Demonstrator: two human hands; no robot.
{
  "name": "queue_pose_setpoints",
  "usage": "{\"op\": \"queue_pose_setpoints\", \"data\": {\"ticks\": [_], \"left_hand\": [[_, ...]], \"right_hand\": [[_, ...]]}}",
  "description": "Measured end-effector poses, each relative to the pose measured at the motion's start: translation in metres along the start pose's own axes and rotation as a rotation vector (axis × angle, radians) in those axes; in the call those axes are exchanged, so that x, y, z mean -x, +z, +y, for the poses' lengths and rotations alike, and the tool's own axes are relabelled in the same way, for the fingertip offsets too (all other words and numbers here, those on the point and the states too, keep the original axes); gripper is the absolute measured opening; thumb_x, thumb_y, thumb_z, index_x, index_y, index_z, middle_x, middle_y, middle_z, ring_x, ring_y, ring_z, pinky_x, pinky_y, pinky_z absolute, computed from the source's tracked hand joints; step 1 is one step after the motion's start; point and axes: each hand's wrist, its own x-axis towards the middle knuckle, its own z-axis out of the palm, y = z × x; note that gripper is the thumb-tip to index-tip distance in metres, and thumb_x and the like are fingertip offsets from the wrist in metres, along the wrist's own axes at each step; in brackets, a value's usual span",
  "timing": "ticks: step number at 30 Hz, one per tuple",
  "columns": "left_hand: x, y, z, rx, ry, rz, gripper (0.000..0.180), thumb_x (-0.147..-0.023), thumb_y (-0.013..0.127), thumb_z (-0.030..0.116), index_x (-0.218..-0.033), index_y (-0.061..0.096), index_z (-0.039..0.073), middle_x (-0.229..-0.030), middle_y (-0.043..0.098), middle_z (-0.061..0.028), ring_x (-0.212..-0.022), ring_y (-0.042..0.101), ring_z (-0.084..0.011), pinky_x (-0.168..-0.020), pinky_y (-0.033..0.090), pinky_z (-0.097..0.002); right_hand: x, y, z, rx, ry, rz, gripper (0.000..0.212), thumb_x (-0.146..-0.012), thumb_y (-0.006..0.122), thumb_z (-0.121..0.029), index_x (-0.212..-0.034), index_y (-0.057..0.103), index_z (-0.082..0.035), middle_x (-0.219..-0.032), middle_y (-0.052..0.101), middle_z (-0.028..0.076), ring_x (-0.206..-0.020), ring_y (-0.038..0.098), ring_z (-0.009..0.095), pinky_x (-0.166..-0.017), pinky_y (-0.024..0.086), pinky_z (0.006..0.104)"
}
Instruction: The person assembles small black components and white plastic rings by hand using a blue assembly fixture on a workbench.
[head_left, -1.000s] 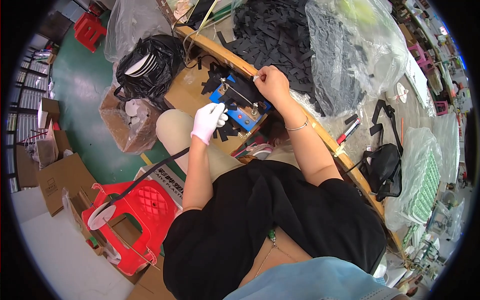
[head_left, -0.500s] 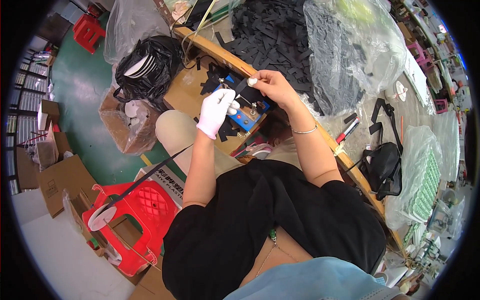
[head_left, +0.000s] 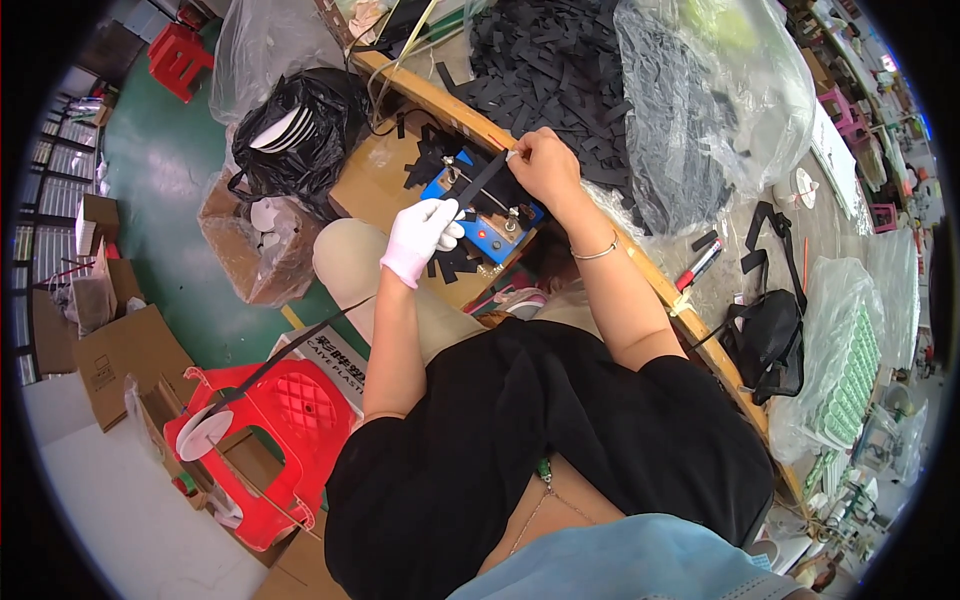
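My left hand [head_left: 421, 238], in a white glove, is closed on a black webbing strap [head_left: 482, 182]. The bare right hand [head_left: 547, 168], with a white fingertip cover, pinches the strap's far end. Between the two hands the strap is drawn straight, slanting over a small blue machine [head_left: 490, 244] with a thin metal rod and metal posts. Cut black strips lie in a heap beside that machine. Another length of black strap [head_left: 290, 345] runs from a white reel [head_left: 203, 433] at the red stool [head_left: 310, 415] up to my leg.
Beyond the wooden table edge [head_left: 720, 358] lies a large pile of cut black strips [head_left: 550, 80], partly under clear plastic. A red marker [head_left: 697, 265] and a black bag [head_left: 768, 335] are on the table. To the left sit a black plastic bag [head_left: 340, 110] and a lined box [head_left: 240, 255].
My left hand has moved down and left, while the right has shifted slightly up and right. The strap now stretches longer between them across the blue machine.
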Motion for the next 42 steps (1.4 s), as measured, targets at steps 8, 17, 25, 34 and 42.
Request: {"op": "queue_pose_setpoints", "data": {"ticks": [8, 17, 25, 34, 42], "left_hand": [[-0.010, 0.001, -0.019, -0.087, -0.078, 0.056, 0.027, -0.089, 0.054, 0.024, -0.086, 0.061, -0.002, -0.068, 0.060, -0.0056, -0.053, 0.051, -0.0077, -0.051, 0.044, -0.0205], [0.005, 0.008, 0.009, 0.100, 0.215, -0.074, 0.023, -0.091, 0.052, 0.021, -0.090, 0.060, -0.001, -0.072, 0.061, -0.0059, -0.062, 0.057, -0.0099, -0.058, 0.047, -0.0211], [-0.005, 0.023, 0.014, 0.040, 0.149, -0.050, 0.024, -0.090, 0.053, 0.021, -0.092, 0.061, -0.001, -0.072, 0.062, -0.0062, -0.062, 0.058, -0.0093, -0.056, 0.046, -0.0206], [0.007, -0.002, 0.005, -0.031, 0.069, -0.052, 0.028, -0.090, 0.053, 0.026, -0.088, 0.062, 0.000, -0.067, 0.059, -0.0031, -0.053, 0.051, -0.0072, -0.052, 0.040, -0.0197], [-0.009, -0.003, -0.015, 0.002, -0.024, 0.003, 0.030, -0.090, 0.053, 0.026, -0.086, 0.062, -0.003, -0.065, 0.059, -0.0054, -0.051, 0.049, -0.0069, -0.049, 0.041, -0.0204]], "right_hand": [[0.002, 0.002, -0.002, 0.036, -0.022, -0.014, 0.013, -0.071, 0.063, -0.017, -0.076, 0.062, -0.005, -0.084, 0.056, 0.012, -0.077, 0.059, 0.032, -0.068, 0.048, 0.0403], [0.009, -0.026, -0.002, -0.634, 0.071, -0.294, 0.015, -0.080, 0.065, -0.017, -0.082, 0.063, -0.002, -0.061, 0.048, -0.005, -0.057, 0.042, 0.003, -0.051, 0.035, 0.0203], [0.012, -0.016, 0.009, -0.747, 0.055, -0.393, 0.012, -0.077, 0.065, -0.011, -0.082, 0.064, 0.000, -0.074, 0.058, 0.001, -0.068, 0.052, 0.007, -0.065, 0.044, 0.0217], [-0.002, -0.007, 0.008, -0.121, 0.030, -0.070, 0.015, -0.070, 0.063, -0.017, -0.077, 0.064, -0.004, -0.089, 0.057, 0.013, -0.082, 0.059, 0.030, -0.072, 0.047, 0.0380], [-0.002, -0.001, 0.003, -0.012, -0.007, -0.036, 0.014, -0.070, 0.063, -0.017, -0.076, 0.064, -0.005, -0.088, 0.056, 0.012, -0.080, 0.059, 0.031, -0.070, 0.048, 0.0387]]}}
